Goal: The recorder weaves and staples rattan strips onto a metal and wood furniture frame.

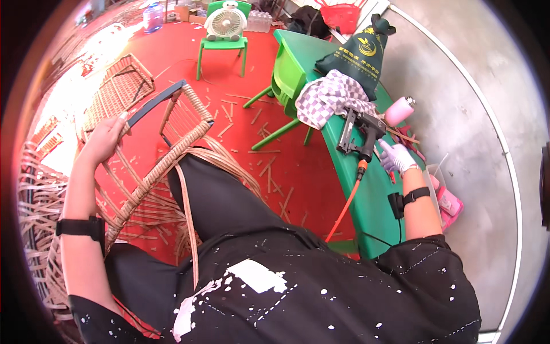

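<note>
My left hand [104, 140] grips the top of a woven rattan chair frame [172, 146] that leans against my knee, a loose cane strip trailing down over my leg. My right hand [396, 157], in a white glove, rests on the green table [366, 198] right beside the handle of a black nail gun [361, 135] with an orange air hose [346, 206]. The gloved fingers are slightly apart and touch the table beside the gun; I cannot see them closed around anything.
A checked cloth [329, 97], a dark green bag [360, 54] and a pink cylinder [399, 110] lie on the table. Green plastic chairs [286, 77] stand on the red mat, one bearing a small fan [225, 22]. Cane offcuts litter the floor; woven pieces [117, 86] sit left.
</note>
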Demonstrator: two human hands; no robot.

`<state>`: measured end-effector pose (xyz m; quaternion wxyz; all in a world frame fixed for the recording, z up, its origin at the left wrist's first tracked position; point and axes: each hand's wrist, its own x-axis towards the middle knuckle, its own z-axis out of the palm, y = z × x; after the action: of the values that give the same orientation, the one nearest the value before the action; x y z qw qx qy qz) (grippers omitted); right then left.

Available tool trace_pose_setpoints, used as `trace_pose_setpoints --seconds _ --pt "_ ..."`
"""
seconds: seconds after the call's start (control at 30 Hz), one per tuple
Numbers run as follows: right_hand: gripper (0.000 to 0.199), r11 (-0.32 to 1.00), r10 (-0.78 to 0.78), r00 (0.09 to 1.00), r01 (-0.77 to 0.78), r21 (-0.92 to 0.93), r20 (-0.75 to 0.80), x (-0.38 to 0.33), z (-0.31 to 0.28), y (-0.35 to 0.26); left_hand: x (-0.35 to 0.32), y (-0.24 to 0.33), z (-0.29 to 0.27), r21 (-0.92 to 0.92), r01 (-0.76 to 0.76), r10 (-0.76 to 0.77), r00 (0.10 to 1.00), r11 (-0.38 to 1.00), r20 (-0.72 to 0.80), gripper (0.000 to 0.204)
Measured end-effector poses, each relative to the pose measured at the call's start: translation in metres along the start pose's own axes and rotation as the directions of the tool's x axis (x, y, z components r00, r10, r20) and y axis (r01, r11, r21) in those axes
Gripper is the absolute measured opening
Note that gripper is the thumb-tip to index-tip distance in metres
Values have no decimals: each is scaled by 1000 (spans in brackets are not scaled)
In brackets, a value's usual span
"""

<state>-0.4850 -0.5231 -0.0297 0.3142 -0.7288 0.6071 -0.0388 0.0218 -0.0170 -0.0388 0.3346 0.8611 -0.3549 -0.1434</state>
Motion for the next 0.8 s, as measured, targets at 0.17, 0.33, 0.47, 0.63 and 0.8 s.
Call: trace_pose_setpoints --seconds 0.17,0.33,0.47,0.63,0.8 --pt "59 997 -56 995 60 49 -83 68 31 30 4 8 4 151 -65 59 997 986 42 56" --pt "29 850 -13 996 60 524 -92 97 53 36 4 9 10 107 -117 117 993 987 5 55" --pt "14 380 -150 963 -152 913 223 104 63 29 -4 15 6 28 11 -11 1000 1000 8 55" --pt "31 130 -159 966 -182 975 202 66 85 3 -2 15 2 24 28 -29 999 999 32 56" --pt "35 167 -139 974 -157 973 181 41 86 -27 -3 12 3 8 15 -15 999 1000 28 56"
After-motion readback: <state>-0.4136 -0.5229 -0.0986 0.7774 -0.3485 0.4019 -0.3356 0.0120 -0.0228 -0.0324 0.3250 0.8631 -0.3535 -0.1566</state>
